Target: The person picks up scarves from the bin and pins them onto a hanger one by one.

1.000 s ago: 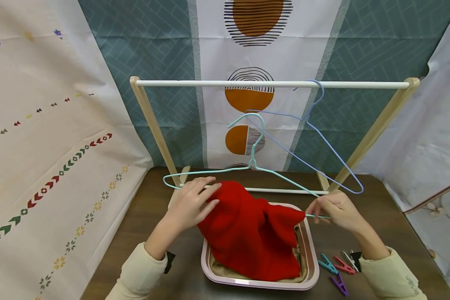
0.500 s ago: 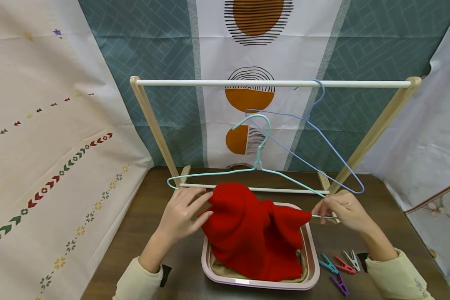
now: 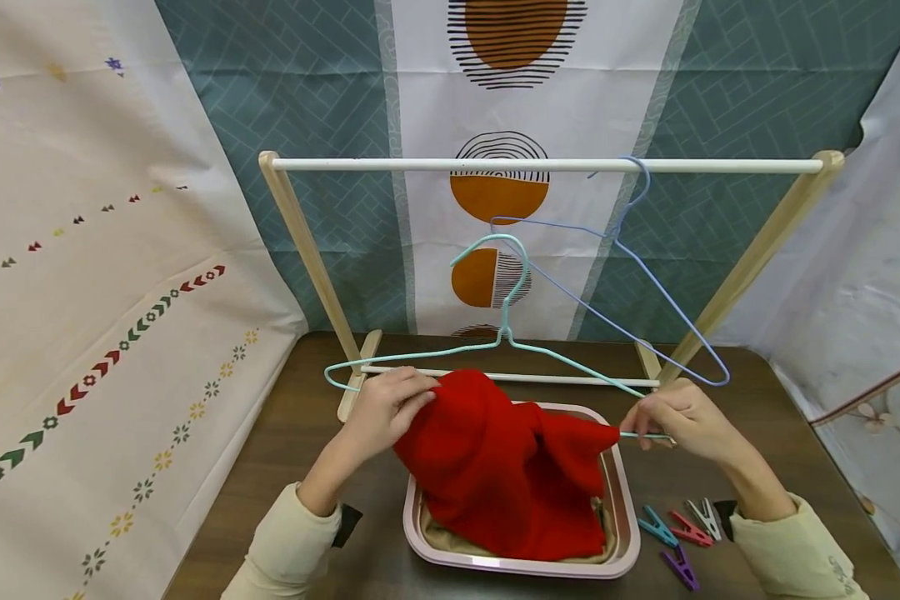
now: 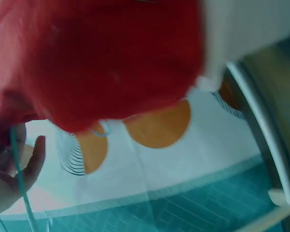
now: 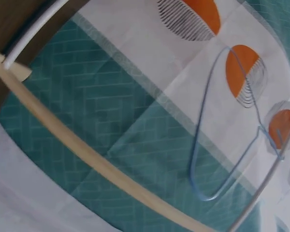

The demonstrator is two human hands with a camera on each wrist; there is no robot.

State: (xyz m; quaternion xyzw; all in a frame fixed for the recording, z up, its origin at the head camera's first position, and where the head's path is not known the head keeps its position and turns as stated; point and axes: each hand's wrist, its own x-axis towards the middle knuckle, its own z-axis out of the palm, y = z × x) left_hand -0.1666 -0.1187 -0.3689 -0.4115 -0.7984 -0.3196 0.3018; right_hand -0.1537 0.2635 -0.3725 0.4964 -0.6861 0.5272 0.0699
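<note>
Two hands (image 3: 386,408) (image 3: 678,421) flank rumpled red cloth (image 3: 502,475), one gripping a thin hanger (image 3: 505,322).

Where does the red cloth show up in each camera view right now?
Head: red cloth just below centre, over the pink tray.
Left wrist: large, across the upper left.
Right wrist: not in it.
Shared landmark: the white panel with orange shapes.

1. We see a mint hanger (image 3: 506,335), hook upward, its lower bar mostly hidden.
2. We see red cloth (image 3: 502,475), bunched over a pink tray (image 3: 521,567), that bar emerging at its right corner.
</note>
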